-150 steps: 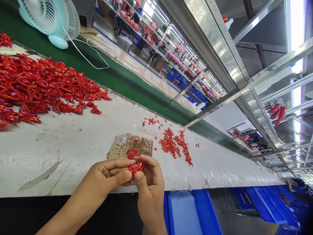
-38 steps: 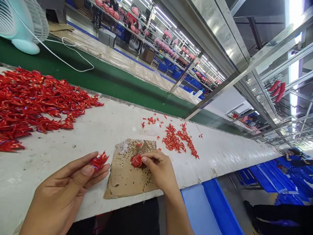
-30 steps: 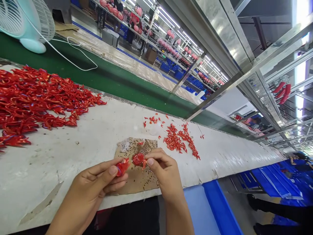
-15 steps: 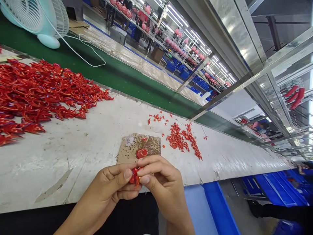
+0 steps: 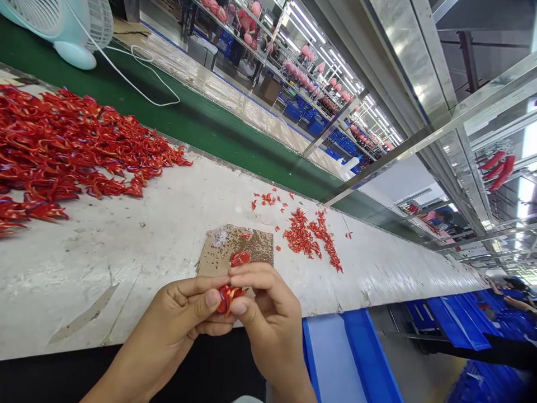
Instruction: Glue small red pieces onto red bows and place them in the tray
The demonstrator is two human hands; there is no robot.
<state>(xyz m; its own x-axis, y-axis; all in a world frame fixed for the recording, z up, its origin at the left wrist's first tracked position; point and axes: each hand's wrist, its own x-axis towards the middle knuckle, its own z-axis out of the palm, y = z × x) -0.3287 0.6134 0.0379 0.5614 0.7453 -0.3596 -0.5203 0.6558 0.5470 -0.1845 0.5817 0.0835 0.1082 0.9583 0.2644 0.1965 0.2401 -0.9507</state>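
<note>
Being pinched between both hands, a small bunched red piece (image 5: 227, 298) is held just over the near edge of a cardboard sheet (image 5: 260, 246), close to the front of a white bench (image 5: 104, 263). The left hand (image 5: 168, 324) is narrowed around it, with the thumb (image 5: 212, 298) pressed against its left side. The right hand (image 5: 272, 319) is curled closed from the other side, its fingers (image 5: 251, 277) arched over the top. How the piece sits inside the grip is partly hidden, and its material cannot be told. The step in hand is judged to be close fingertip work on this one piece, for which a steady two-handed pinch appears to be called for.

Below the bench edge, a blue tray (image 5: 335, 358) is seen. On the sheet, just past the fingers, a glossy red patch (image 5: 240, 258) lies among dark flecks. Small red bits (image 5: 302, 238) are strewn beyond the sheet, and a much larger pile of red pieces (image 5: 71, 145) is spread to the left. Farther off, a pale green fan (image 5: 71, 39) stands beyond a green belt (image 5: 188, 134), and racks of pink items (image 5: 302, 73) recede along the aisle. A person in blue (image 5: 516, 296) is seen at the far right.
</note>
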